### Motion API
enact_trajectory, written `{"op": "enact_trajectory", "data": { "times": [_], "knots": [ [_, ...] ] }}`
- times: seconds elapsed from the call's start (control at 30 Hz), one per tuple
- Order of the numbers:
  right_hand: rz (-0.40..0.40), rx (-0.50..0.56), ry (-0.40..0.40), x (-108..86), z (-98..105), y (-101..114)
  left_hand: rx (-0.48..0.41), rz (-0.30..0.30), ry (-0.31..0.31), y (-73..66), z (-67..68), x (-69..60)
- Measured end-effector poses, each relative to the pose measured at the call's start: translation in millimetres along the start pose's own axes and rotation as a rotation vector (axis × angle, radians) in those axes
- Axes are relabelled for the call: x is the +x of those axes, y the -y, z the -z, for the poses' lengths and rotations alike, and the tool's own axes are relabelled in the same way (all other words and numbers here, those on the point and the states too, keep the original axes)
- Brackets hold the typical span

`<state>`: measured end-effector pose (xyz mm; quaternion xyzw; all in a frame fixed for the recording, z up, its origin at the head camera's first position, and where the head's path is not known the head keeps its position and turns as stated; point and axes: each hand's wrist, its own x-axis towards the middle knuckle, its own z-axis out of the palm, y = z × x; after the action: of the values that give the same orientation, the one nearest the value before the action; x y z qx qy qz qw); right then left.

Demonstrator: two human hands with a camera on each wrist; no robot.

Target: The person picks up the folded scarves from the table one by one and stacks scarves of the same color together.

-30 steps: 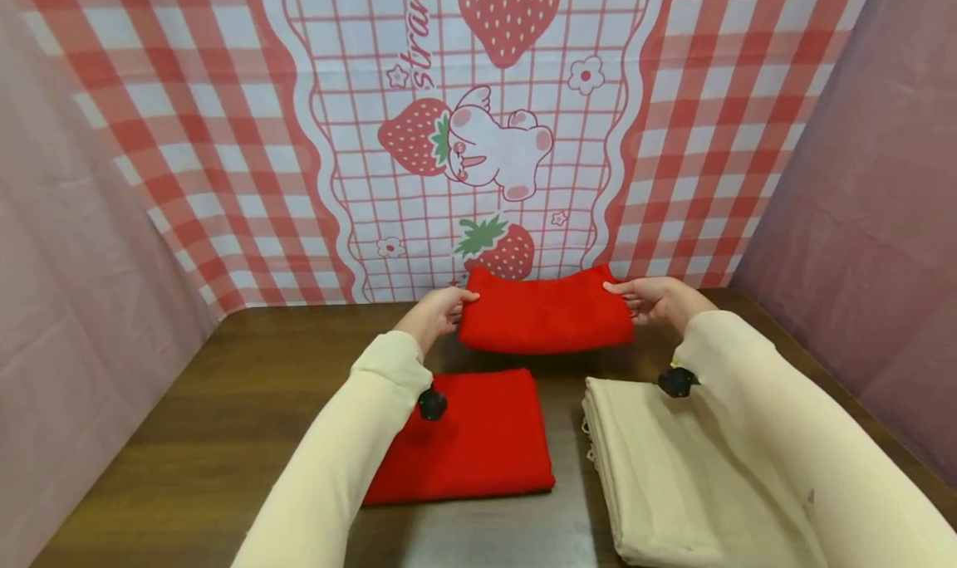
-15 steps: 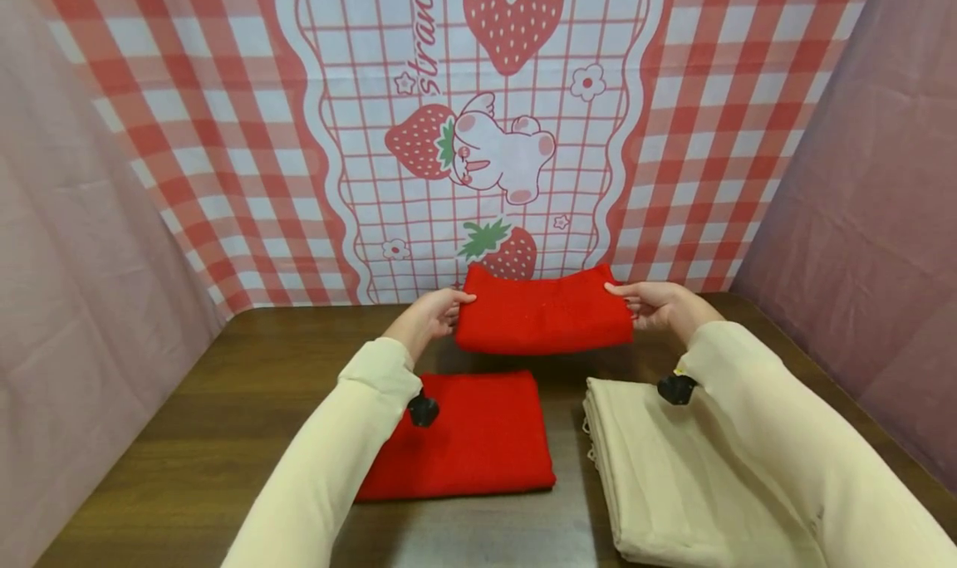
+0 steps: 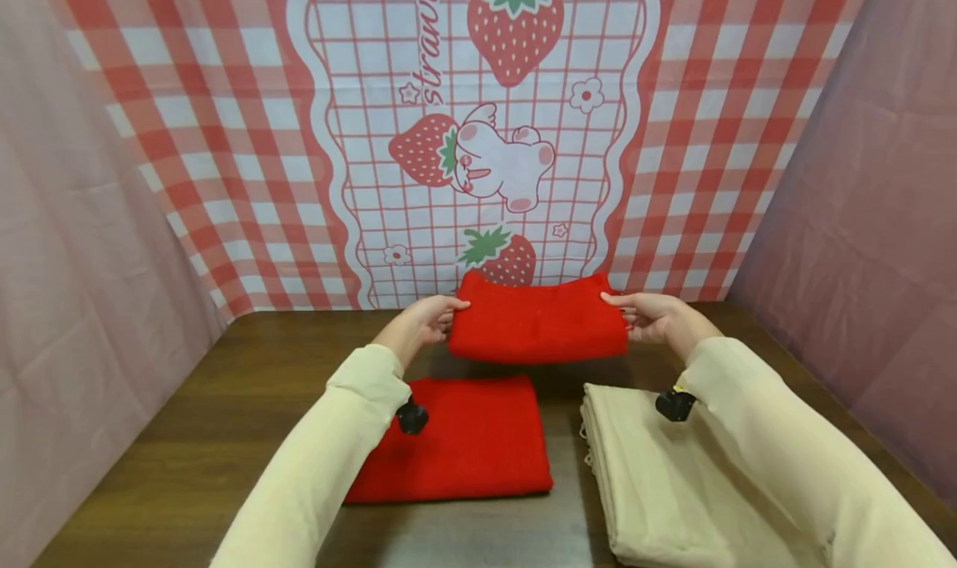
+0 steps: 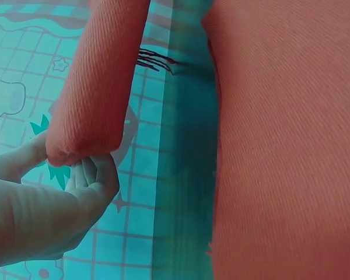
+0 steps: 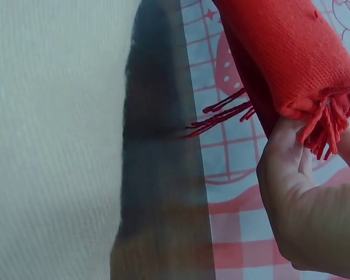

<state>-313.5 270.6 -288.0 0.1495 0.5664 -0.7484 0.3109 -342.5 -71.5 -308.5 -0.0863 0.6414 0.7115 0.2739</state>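
A folded red scarf (image 3: 538, 323) is held up off the table near its back edge, stretched between both hands. My left hand (image 3: 419, 325) pinches its left end, thumb on top and fingers curled underneath. At the other end my right hand (image 3: 660, 317) grips it the same way. Red fringe (image 5: 325, 128) hangs from the right end in the right wrist view. Below the scarf, a second folded red cloth (image 3: 478, 439) lies flat, partly hidden by the left sleeve. A folded cream cloth (image 3: 665, 477) with looped fringe lies to the right, partly under the right forearm.
The dark wooden table (image 3: 202, 435) shows on the left and between the two folded cloths. A strawberry-print checked curtain (image 3: 516, 161) hangs behind its back edge. Pink drapes (image 3: 97, 219) close off both sides.
The scarf and both hands have drifted slightly left and a little lower in the head view. The head view itself has tilted a bit. Both hands keep their hold; the lying cloths stay put.
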Motion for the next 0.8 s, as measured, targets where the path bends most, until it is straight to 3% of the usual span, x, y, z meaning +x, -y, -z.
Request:
{"op": "enact_trajectory", "data": {
  "times": [0.13, 0.8],
  "knots": [
    [0.001, -0.002, 0.022, -1.3, -1.1, -2.5, 0.015, 0.008, 0.013, 0.5, 3.0, -2.4],
    [0.025, -0.068, -0.019, -12.7, -8.4, -5.1, 0.032, -0.016, 0.079, 6.5, 12.0, -18.5]
  ]
}}
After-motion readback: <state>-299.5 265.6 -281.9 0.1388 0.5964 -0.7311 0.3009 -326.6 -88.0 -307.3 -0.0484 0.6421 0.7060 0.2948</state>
